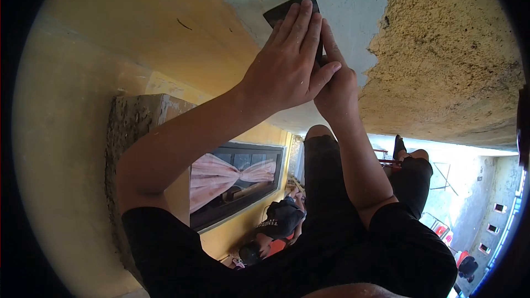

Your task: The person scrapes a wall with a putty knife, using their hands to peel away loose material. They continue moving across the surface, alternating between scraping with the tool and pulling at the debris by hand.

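Observation:
A dark, flat-bladed scraper (289,11) lies against the wall surface at the top of the head view. My left hand (287,60) presses on its blade with long, straight fingers, while its thumb crosses over my right hand. Lower and to the right, my right hand (338,85) is closed around the scraper's lower part, its index finger stretched up along the edge. Most of the handle is hidden by the hands. Around the blade is a pale grey-blue patch (353,8) of wall, bordered by yellow paint (138,22) and rough, crumbly plaster (436,44).
A projecting ledge with a broken edge (138,111) is left of my arm. Below it is a window (237,179) with a pink curtain. One person in dark clothing (279,218) is beneath the window; another person (466,265) is at lower right.

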`<move>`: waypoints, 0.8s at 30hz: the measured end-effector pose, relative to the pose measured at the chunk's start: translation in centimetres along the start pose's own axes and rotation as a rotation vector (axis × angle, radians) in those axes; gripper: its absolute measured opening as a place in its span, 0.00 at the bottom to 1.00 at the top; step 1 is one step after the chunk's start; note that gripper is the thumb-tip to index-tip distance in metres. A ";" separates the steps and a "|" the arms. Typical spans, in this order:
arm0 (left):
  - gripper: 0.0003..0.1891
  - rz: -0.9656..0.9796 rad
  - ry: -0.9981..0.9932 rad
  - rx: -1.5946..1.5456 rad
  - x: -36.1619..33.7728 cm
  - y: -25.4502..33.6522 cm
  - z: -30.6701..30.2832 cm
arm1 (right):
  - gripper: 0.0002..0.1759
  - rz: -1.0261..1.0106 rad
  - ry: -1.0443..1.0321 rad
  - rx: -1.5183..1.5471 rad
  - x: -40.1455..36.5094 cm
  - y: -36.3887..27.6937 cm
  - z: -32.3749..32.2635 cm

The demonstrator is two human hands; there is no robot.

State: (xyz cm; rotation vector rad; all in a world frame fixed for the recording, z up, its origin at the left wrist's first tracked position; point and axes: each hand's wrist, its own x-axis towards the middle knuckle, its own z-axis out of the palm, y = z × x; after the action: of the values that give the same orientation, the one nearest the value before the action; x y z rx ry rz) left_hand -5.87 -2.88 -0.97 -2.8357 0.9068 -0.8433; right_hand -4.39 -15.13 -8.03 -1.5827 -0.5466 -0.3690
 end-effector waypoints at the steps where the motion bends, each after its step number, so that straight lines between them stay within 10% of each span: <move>1: 0.38 0.000 0.002 0.002 0.1 0.0 -0.1 | 0.35 -0.044 0.025 -0.003 0.2 0.1 0.2; 24: 0.37 -0.012 0.021 0.125 -0.1 0.6 -0.5 | 0.37 0.093 -0.048 0.191 -1.1 -0.7 0.4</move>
State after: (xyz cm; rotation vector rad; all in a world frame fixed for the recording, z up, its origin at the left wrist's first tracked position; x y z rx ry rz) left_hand -6.55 -3.30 -0.68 -2.7327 0.8103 -0.8998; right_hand -5.73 -14.85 -8.09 -1.4298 -0.5273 -0.2032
